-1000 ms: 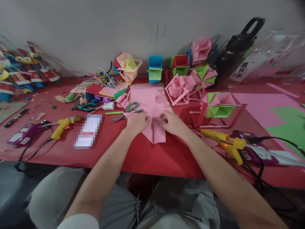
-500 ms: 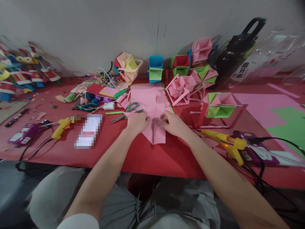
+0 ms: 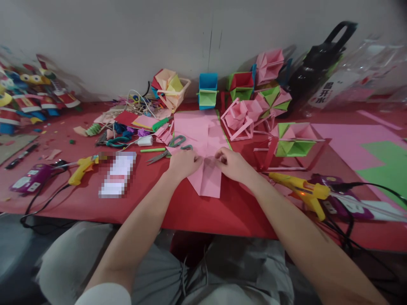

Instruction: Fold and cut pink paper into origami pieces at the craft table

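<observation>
Between my two hands is a sheet of pink paper (image 3: 209, 182), folded and creased, its lower part hanging toward me over the red tabletop. My left hand (image 3: 184, 163) pinches its left side, with fingers curled and closed. On the right side my right hand (image 3: 231, 164) grips the paper between thumb and bent fingers. A flat stack of pink sheets (image 3: 190, 125) lies just beyond, partly under the held piece. Scissors (image 3: 163, 154) with grey-green handles rest at my left hand, next to a green pen-like stick (image 3: 153, 150).
Yellow glue guns lie on the left (image 3: 83, 168) and right (image 3: 299, 188). A blurred phone (image 3: 118, 174) is left of my hands. Folded paper wheels (image 3: 294, 142) stand behind and to the right. A black bottle (image 3: 310, 76) leans at the back; paper scraps (image 3: 127, 118) pile at back left.
The lower part of the pink paper reaches slightly nearer to me and its bottom edge is flatter. Both hands keep nearly the same place and grip.
</observation>
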The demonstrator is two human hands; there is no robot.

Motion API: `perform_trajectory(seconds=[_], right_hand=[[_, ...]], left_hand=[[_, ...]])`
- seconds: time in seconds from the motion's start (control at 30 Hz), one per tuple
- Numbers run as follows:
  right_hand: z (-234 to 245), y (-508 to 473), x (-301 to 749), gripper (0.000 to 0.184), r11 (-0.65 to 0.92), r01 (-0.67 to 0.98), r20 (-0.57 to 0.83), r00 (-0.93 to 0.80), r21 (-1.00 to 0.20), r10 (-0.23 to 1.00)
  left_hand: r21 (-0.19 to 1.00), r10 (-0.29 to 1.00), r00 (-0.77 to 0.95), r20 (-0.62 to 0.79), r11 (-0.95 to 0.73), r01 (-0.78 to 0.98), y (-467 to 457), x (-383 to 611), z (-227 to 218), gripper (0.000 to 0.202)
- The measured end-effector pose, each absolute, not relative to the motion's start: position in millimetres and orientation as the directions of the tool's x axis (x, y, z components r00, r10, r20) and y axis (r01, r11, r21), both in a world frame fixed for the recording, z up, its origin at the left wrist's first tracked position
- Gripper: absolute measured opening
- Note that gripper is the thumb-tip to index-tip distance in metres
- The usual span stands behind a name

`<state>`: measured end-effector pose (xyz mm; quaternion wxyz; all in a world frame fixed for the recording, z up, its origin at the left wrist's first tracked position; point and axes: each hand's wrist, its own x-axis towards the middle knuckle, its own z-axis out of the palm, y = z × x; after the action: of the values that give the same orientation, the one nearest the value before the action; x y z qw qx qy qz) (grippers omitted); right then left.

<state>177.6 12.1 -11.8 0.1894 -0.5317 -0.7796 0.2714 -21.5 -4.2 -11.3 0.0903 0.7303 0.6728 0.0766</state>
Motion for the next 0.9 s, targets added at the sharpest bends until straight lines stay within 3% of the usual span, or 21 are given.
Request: perform_trajectory(seconds=[0.33,0.47,0.6,0.7,0.9], right_hand=[[-13.5,11.5,175.6,0.008,0.302,0.766,-0.022,-0.381,-0.568,0.924],[-10.7,10.8,177.6,0.004,0.318,0.717,0.001,-0.405,-0.621,0.914],[-5.3,9.0,180.6,0.02,0.384,0.588,0.07,-0.484,-0.712,0.872],[-1.5,8.1,181.9,0.018,0.41,0.526,0.069,-0.55,-0.745,0.832],[0.7,10.5,181.5,0.019,0.399,0.568,0.087,-0.496,-0.719,0.864]], left_hand=[[0.264,0.996,0.06,-0.066,-0.041,0.964,-3.7,-21.4,-8.8,0.045],[0.263,0.997,0.061,-0.049,-0.046,0.964,-4.4,-20.3,-7.8,0.045],[0.25,0.997,0.067,-0.04,-0.055,0.967,-4.9,-18.7,-8.2,0.043],[0.259,0.999,0.042,-0.029,-0.033,0.965,-4.9,-18.1,-8.5,0.044],[0.281,1.0,0.017,0.019,-0.021,0.959,-4.9,-20.1,-4.0,0.045]])
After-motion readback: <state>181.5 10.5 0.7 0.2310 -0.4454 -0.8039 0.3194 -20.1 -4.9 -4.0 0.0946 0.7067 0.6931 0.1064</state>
